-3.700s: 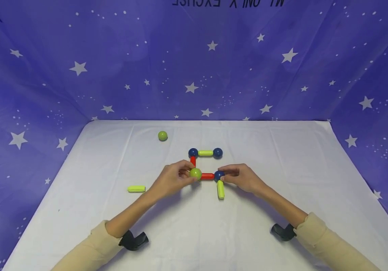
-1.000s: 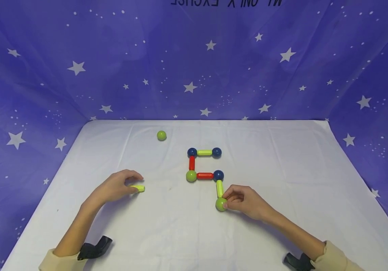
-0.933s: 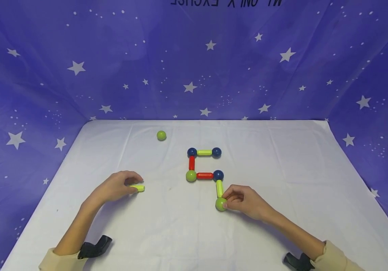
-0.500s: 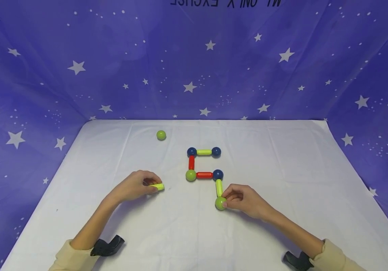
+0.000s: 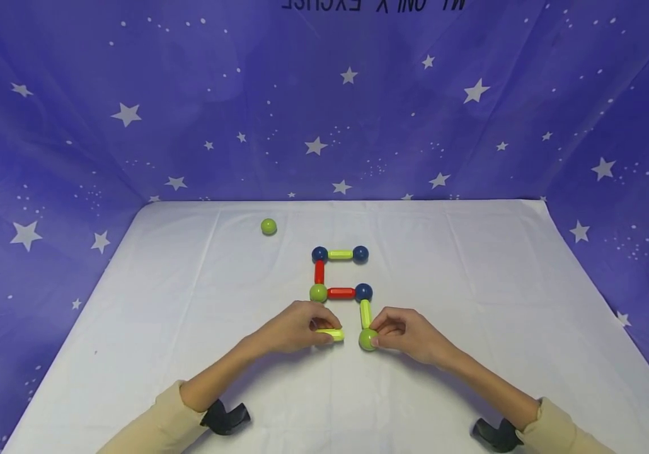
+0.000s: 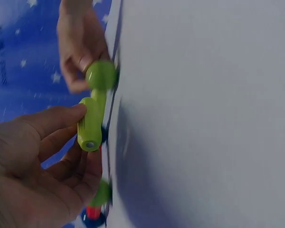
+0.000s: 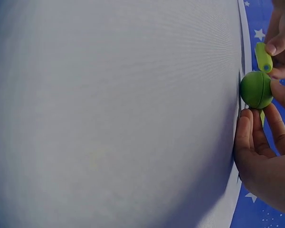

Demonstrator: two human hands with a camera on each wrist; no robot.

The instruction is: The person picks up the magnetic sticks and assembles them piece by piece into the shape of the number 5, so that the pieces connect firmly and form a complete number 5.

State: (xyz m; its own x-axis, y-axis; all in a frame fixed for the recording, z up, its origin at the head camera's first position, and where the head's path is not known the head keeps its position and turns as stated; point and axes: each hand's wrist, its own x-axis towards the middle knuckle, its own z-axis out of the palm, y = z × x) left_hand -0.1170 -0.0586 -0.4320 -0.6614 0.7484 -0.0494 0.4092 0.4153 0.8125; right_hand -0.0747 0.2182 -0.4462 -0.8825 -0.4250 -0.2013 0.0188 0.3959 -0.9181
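My left hand (image 5: 296, 326) pinches a yellow-green magnetic rod (image 5: 333, 334) between thumb and fingers; in the left wrist view a metal disc shows in the end of the rod (image 6: 89, 128). My right hand (image 5: 412, 334) holds a green ball (image 5: 367, 340) at the lower end of another yellow-green rod (image 5: 365, 313). A small gap separates the held rod from that ball in the head view. The rod runs up to a blue ball (image 5: 363, 292), joined by a red rod (image 5: 341, 293) to a green ball (image 5: 318, 292). A second red rod (image 5: 319, 272) leads from there to another blue ball (image 5: 320, 255).
The chain ends at the back with a yellow-green rod (image 5: 340, 254) and a blue ball (image 5: 361, 254). One loose green ball (image 5: 268, 226) lies at the back left of the white table (image 5: 460, 252). A purple star-patterned cloth (image 5: 324, 94) hangs behind.
A green ball now sits at the lower rod's end. The left hand left the chain, picked up the loose yellow-green rod and carried it right, close to that ball. Lately the right hand stays nearly still.
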